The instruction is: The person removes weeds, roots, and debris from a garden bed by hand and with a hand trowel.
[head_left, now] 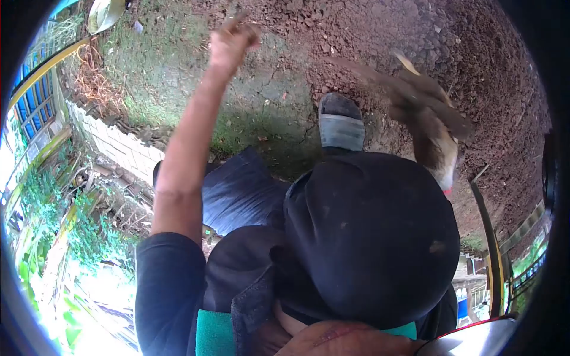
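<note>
My left arm reaches out over the mossy ground (172,83). At its end my left hand (233,43) is closed, its fingers curled. Something thin, a finger or a small object, sticks out ahead of it, too blurred to name. On the right, my right hand (428,121) is smeared by motion. It seems closed around a long brown stick-like thing (380,78) that slants across and narrows toward the left, over loose reddish soil (362,35). My dark-clad knee (380,231) and a foot in a sandal (341,127) are between the hands.
A low pale wall (113,139) runs along the left, with green plants (50,202) behind it. Dry orange-brown roots or stalks (98,83) lie by a yellow bar (50,62). A dark post (487,225) stands at right. Clods cover the far right ground.
</note>
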Demonstrator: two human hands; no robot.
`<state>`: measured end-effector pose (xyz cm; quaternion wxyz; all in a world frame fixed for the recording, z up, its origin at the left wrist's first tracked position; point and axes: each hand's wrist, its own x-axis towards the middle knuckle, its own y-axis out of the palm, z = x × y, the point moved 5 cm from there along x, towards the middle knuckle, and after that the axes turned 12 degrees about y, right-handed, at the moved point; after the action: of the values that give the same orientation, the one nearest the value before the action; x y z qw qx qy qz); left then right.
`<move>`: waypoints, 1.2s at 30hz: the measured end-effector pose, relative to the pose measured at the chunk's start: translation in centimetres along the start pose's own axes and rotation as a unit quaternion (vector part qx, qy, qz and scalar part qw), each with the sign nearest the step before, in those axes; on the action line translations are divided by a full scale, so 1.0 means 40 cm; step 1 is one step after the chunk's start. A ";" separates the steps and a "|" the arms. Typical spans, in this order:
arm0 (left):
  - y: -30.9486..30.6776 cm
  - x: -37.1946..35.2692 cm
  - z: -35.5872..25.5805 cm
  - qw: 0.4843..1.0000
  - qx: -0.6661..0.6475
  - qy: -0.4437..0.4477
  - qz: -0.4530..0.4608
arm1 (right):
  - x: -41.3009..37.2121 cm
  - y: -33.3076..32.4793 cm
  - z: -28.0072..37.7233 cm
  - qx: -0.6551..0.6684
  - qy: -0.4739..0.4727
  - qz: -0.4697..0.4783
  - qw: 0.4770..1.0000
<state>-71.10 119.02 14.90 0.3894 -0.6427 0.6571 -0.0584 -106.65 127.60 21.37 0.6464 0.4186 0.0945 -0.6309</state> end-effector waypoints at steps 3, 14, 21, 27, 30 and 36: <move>0.123 -0.044 0.203 0.995 -0.078 0.046 -0.040 | 0.038 0.063 -0.051 -0.111 0.045 0.105 0.987; 0.146 -0.046 0.191 0.970 -0.136 0.098 -0.177 | 0.067 0.041 -0.143 -0.310 0.296 0.142 0.892; 0.116 -0.046 0.212 0.978 -0.072 0.050 -0.189 | 0.109 0.213 -0.068 -0.555 -0.229 0.074 0.796; 0.137 -0.046 0.226 0.957 -0.173 0.027 -0.232 | 0.277 0.257 -0.222 -0.669 -0.293 0.045 0.682; 0.120 -0.064 0.186 0.976 -0.044 -0.014 -0.215 | 0.319 0.260 -0.229 -0.723 -0.185 0.096 0.658; 0.140 -0.075 0.215 0.962 -0.127 -0.031 -0.241 | 0.190 0.322 -0.069 -0.427 -0.452 0.020 0.783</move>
<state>-70.91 126.27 7.03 0.2991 -0.8276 0.4726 -0.0471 -92.59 121.94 20.13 0.7403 -0.2314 0.0429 -0.6297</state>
